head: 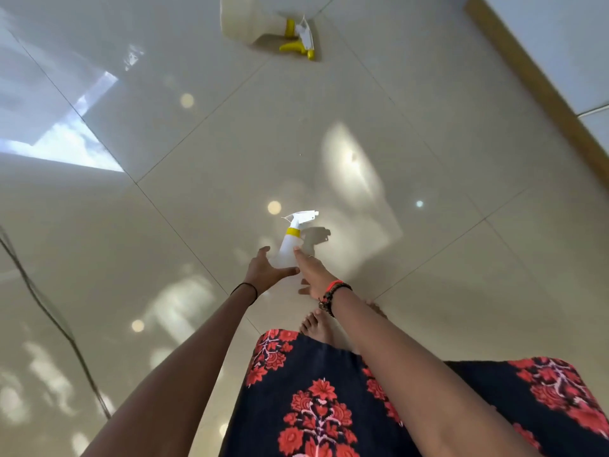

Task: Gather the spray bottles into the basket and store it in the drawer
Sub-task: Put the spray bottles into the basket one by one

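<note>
A small white spray bottle (pixel 290 240) with a yellow collar and white trigger head sits between my two hands, low over the tiled floor. My left hand (pixel 263 272) cups its base, fingers curled under it and thumb spread to the left. My right hand (pixel 313 270) touches the bottle's right side with straight fingers. A second, larger white spray bottle (pixel 250 18) with a yellow trigger lies on its side on the floor at the top of the view. Neither a basket nor a drawer is in view.
Glossy cream floor tiles (pixel 197 159) fill the view. A wooden skirting board (pixel 540 94) runs along the wall at the upper right. A dark cable (pixel 49 311) lies on the floor at the left. My bare foot (pixel 316 324) and patterned dress (pixel 329 407) are below my hands.
</note>
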`<state>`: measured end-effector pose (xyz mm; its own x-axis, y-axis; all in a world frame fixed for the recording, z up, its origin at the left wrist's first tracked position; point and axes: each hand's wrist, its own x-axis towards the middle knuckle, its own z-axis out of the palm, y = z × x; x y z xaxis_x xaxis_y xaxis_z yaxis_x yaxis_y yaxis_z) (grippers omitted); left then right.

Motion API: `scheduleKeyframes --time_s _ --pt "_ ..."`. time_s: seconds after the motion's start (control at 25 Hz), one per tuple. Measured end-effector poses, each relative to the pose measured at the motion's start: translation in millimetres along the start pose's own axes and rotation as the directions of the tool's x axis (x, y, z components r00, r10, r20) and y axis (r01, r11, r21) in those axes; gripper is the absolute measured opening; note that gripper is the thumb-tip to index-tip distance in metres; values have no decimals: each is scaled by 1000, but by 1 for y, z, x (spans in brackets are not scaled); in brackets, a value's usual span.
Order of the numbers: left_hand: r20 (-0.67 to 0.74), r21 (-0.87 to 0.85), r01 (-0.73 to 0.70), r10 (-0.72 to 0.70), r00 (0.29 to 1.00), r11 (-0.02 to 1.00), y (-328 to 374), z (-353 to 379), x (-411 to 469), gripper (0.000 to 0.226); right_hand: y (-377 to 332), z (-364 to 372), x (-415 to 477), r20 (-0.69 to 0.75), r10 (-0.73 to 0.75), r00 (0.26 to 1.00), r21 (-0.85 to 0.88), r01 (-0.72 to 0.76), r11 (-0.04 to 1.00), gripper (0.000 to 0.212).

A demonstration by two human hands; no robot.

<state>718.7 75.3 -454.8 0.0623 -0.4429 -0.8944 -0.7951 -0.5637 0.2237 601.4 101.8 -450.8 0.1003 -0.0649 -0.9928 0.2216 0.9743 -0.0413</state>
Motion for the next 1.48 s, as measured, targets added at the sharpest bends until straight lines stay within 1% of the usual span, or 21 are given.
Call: scheduleKeyframes --time_s 0.16,0.24,0.32,0.4,0.48,0.6,0.72,0.84,0.92,0.96,1.08,1.16,1.2,1.28,1.36,1.48 --pt "-16 -40 -60 59 998 997 32 -23 -62 100 -15 -16 -65 -59 -52 997 55 55 997 49" --pt "-32 -90 -108 106 994 990 55 -39 -102 99 -26 -26 -107 -107 -88 990 81 97 992 39" --pt "-52 -140 -167 161 986 976 81 -56 -146 98 -40 -36 -155 -159 -126 979 114 145 983 25" --pt "-71 -145 -229 220 973 963 108 -75 -191 97 -55 -43 -206 -183 -172 968 128 197 972 16" --pt "-79 -139 -278 269 960 951 133 -92 -232 96 -69 -48 -256 -189 -218 958 141 246 959 11" --pt "-93 -123 -362 352 931 924 168 -118 -288 97 -87 -56 -331 -206 -279 938 147 311 939 15" --pt "-93 -107 -438 429 898 893 195 -134 -335 98 -97 -65 -391 -203 -306 930 138 337 932 22" --pt "-90 -94 -490 483 871 867 216 -138 -377 103 -100 -77 -443 -214 -332 919 132 364 922 26" --pt "-76 -77 -507 502 861 858 229 -137 -397 106 -97 -87 -471 -226 -357 906 170 397 902 25" --pt "-50 -53 -518 516 855 854 236 -135 -405 103 -94 -92 -484 -239 -369 898 200 418 886 23" --pt "47 22 -604 602 797 797 264 -126 -432 75 -82 -115 -514 -332 -405 852 240 491 838 24" --pt "87 36 -665 661 746 746 282 -116 -449 69 -74 -133 -530 -399 -404 823 268 527 807 29" --pt "104 43 -691 685 721 721 293 -108 -457 70 -68 -144 -537 -426 -392 815 305 538 786 33" --pt "134 26 -706 697 704 708 311 -90 -471 78 -56 -165 -550 -453 -351 819 416 543 730 35" --pt "178 3 -711 699 692 703 330 -69 -483 87 -45 -191 -559 -471 -319 822 514 550 659 34" --pt "261 50 -738 705 660 673 365 -31 -498 95 -32 -237 -568 -510 -291 809 590 576 566 29"
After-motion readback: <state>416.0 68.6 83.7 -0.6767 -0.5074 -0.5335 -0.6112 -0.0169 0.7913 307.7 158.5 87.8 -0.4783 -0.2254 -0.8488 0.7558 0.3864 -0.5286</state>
